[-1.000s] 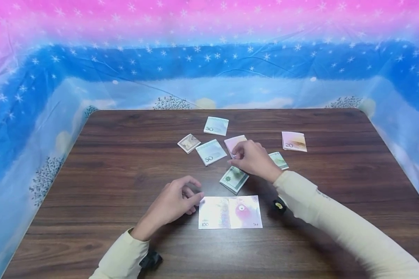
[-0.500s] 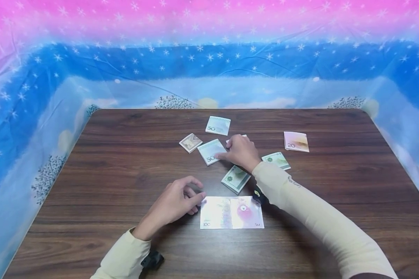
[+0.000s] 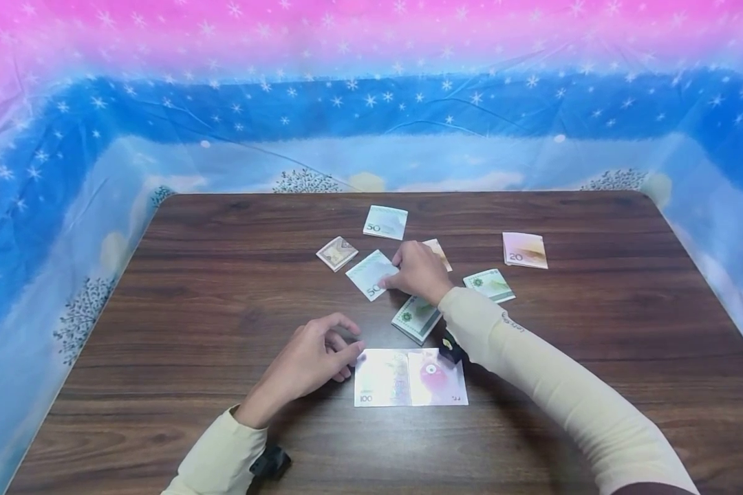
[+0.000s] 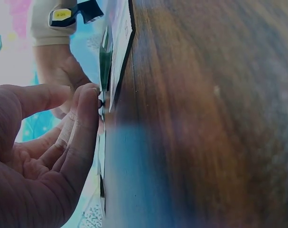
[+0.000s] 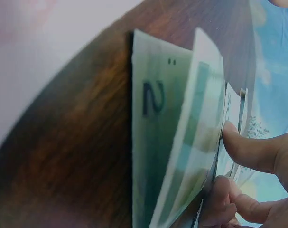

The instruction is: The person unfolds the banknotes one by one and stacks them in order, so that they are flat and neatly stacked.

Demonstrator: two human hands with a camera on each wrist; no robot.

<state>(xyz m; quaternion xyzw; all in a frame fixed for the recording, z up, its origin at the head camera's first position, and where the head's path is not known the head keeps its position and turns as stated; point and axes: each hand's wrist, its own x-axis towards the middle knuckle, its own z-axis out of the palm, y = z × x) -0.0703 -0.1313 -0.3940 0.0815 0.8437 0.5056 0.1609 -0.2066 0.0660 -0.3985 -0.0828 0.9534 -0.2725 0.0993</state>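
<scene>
My right hand [image 3: 422,271] pinches the right edge of a folded green 50 banknote [image 3: 365,273], its thumb near the printed number. In the right wrist view, the thumb [image 5: 250,149] and curled fingers meet at a note's edge, partly behind a half-open folded green banknote [image 5: 181,128]. My left hand [image 3: 306,361] rests with loosely bent fingers at the upper left corner of an unfolded pink 100 banknote [image 3: 380,378], which has a crease down its middle. Nothing shows between the left thumb and fingers in the left wrist view.
More folded banknotes lie around: another 50 [image 3: 385,222] at the back, a small brown one [image 3: 337,254], a pink-yellow 20 [image 3: 525,250], a green one [image 3: 489,284] and one partly hidden behind the right hand [image 3: 438,254]. A snowflake-patterned cloth [image 3: 371,103] surrounds the wooden table [image 3: 161,330].
My right hand has moved left from the pink folded note to the 50 note and taken hold of it; that note has turned slightly. The left hand has stayed put.
</scene>
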